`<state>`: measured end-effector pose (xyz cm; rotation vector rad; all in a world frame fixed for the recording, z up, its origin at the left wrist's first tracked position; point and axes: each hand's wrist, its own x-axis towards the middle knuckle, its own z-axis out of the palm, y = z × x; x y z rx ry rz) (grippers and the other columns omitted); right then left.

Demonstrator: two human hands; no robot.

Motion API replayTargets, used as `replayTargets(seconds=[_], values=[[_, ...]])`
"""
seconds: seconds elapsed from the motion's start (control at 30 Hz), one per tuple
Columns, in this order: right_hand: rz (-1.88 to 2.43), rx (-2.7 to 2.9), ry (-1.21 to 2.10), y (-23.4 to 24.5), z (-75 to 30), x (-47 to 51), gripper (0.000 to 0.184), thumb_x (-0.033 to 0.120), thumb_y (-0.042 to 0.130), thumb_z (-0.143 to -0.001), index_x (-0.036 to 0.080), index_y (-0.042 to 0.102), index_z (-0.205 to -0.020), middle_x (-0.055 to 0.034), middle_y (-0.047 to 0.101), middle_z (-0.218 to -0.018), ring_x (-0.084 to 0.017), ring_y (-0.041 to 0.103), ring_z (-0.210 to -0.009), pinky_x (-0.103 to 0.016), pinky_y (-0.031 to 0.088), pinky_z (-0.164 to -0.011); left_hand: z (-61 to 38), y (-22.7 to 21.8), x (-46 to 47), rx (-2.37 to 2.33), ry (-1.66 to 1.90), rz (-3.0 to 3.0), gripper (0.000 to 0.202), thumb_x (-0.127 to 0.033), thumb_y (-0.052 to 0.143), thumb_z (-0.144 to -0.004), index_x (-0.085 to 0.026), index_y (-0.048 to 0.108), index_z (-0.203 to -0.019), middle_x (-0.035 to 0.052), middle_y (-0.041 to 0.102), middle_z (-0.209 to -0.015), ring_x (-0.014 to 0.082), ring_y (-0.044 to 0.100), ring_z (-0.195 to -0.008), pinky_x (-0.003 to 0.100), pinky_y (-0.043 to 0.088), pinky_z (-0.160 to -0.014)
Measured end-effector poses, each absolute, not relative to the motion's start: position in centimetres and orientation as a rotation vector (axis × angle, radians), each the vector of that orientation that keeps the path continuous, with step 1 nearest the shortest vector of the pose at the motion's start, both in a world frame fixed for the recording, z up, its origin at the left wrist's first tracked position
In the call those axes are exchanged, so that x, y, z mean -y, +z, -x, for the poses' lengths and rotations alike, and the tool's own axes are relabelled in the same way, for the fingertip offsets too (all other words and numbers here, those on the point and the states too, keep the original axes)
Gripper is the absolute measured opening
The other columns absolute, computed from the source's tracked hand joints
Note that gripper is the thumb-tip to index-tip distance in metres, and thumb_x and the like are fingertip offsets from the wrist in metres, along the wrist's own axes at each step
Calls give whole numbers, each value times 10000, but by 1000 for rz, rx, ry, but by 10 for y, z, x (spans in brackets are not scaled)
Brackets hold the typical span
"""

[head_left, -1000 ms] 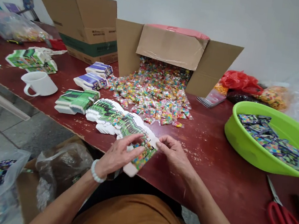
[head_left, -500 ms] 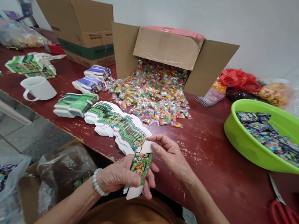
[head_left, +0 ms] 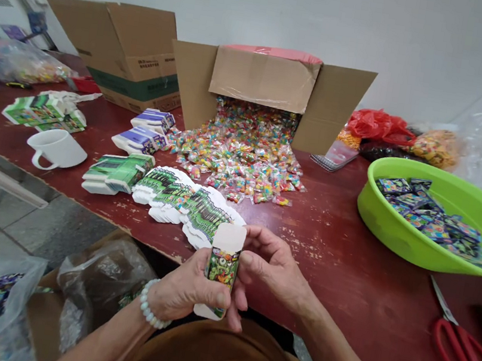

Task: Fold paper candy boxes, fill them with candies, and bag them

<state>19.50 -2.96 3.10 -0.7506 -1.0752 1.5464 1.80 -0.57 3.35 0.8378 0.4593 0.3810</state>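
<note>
Two hands meet at one small box (head_left: 223, 268), held at the near edge of the table (head_left: 317, 303). The left grip (head_left: 182, 283) is clasped round its lower part, thumb across the printed front and fingertips showing beyond the right side. The right grip (head_left: 279, 273) is at the upper right edge, thumb against the card and fingers bent; I cannot tell whether it pinches the box or only touches it. A white flap stands up at the top, and another shows at the bottom. Just beyond, a row of flat green boxes (head_left: 209, 211) overlaps along the table, with a heap of wrapped sweets (head_left: 247, 166) behind.

The small box carries a bright heading over a green cartoon figure (with large round eyes), its letters too small to read. The brown carton (head_left: 145, 60) bears dark characters above its green band, likewise unreadable. Packets (head_left: 437, 227) in the lime tub (head_left: 395, 243) show tiny print.
</note>
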Motion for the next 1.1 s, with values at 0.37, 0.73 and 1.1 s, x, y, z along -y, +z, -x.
replayTargets(seconds=[0.37,0.73,1.1], values=[[1068,1159,1395,19,-193,30,231,386,616,-860,182,660,-960,-4,644,-735,-130,601,-614,-264,516,-619,-40,24,2,-804,614,-1189,297,-318,747,-745,-136,651,-959,36,687,-856,158,637,-786,270,523,-750],[1080,877,1173,8,-182,22,440,342,720,-754,250,501,-1125,33,626,-768,-139,588,-696,-245,479,-643,-36,17,13,-927,1024,-1193,686,-231,712,-775,-292,324,-1337,-1,686,-953,144,667,-812,251,539,-744],[1165,1028,1197,-4,-201,11,234,377,741,-725,167,639,-722,-6,638,-766,-138,569,-726,-277,451,-722,-28,14,1,-915,796,-1238,282,-365,618,-855,-201,559,-1076,12,667,-873,136,598,-754,218,497,-669]])
